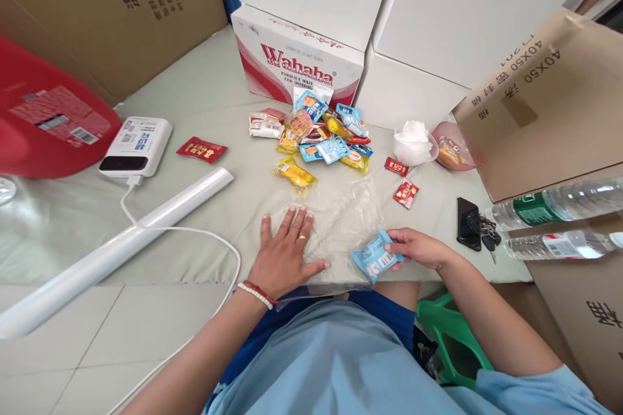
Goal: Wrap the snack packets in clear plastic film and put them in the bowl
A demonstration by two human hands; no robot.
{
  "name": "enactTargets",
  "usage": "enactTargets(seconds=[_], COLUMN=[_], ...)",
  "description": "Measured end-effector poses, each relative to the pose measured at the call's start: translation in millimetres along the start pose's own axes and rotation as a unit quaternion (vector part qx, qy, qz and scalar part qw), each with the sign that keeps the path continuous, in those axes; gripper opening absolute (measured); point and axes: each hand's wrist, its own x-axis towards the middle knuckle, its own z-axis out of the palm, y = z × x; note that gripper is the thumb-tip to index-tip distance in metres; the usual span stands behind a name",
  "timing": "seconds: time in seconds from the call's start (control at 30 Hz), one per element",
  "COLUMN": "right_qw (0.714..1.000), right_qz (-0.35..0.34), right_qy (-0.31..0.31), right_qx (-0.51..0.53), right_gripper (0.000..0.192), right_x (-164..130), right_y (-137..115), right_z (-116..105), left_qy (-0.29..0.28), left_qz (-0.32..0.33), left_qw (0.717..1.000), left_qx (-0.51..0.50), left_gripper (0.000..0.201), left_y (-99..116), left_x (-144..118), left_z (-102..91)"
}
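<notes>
1. While the left hand [282,262] lies flat, its grip released, the right hand [419,248] pinches a blue packet [372,259] at the near right side of the clear plastic [343,207]
2. Beyond it, one yellow packet [294,174] lies before the heaped snacks [326,133] on the tabletop [248,188]
3. Behind them stands a Wahaha box [298,65]

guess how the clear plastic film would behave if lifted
The clear plastic film would probably be floppy, as it lies flat and wrinkled, and likely very light, since it looks thin and see-through. The left hand spread over it might hold it back.
</notes>
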Motion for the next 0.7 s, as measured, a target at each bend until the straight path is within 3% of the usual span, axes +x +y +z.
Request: enactTargets(seconds=[0.1,0.2,0.3,0.4,0.47,0.5,0.53,0.6,0.63,0.7], right_qw=[0.999,0.997,0.987,0.982,0.988,0.984,0.968,0.904,0.874,0.844], right_qz=[0.021,-0.011,-0.092,-0.134,-0.122,-0.117,-0.119,-0.152,-0.181,-0.239], right_qy=[0.034,0.068,0.098,0.079,0.089,0.124,0.178,0.278,0.301,0.274], right_qx=[-0.013,0.021,0.089,0.103,0.023,-0.05,-0.135,-0.286,-0.335,-0.395], right_gripper=[0.054,0.051,0.051,0.05,0.043,0.038,0.032,0.024,0.023,0.035], right_x=[-26.3,-35.8,-23.7,5.1,24.8,32.4,38.0,42.8,43.0,42.0], right_y=[14.9,5.0,-19.7,-37.3,-37.7,-34.8,-30.8,-23.1,-21.1,-22.4], right_z=[-24.5,-29.5,-13.5,13.6,31.2,38.3,43.8,50.0,51.3,53.4], left_qy=[-0.006,-0.013,-0.018,-0.022,-0.024,-0.024,-0.024,-0.024,-0.024,-0.022], left_qz=[0.001,0.006,0.007,0.003,0.001,0.0,0.001,0.004,0.006,0.007], left_qw=[1.0,1.0,1.0,1.0,0.999,0.999,0.999,0.999,0.999,0.999], left_qx=[-0.001,0.003,0.012,0.021,0.024,0.026,0.027,0.029,0.03,0.031], left_gripper=[0.1,0.104,0.106,0.109,0.111,0.112,0.112,0.113,0.113,0.111], left_y=[0.2,-0.1,-0.3,-0.3,-0.5,-0.6,-0.8,-1.1,-1.3,-1.5], left_x=[0.4,0.2,0.2,0.5,0.4,0.3,0.2,0.0,0.1,0.4], left_z=[-0.9,-0.6,0.7,1.8,2.2,2.2,2.3,2.3,2.3,2.1])
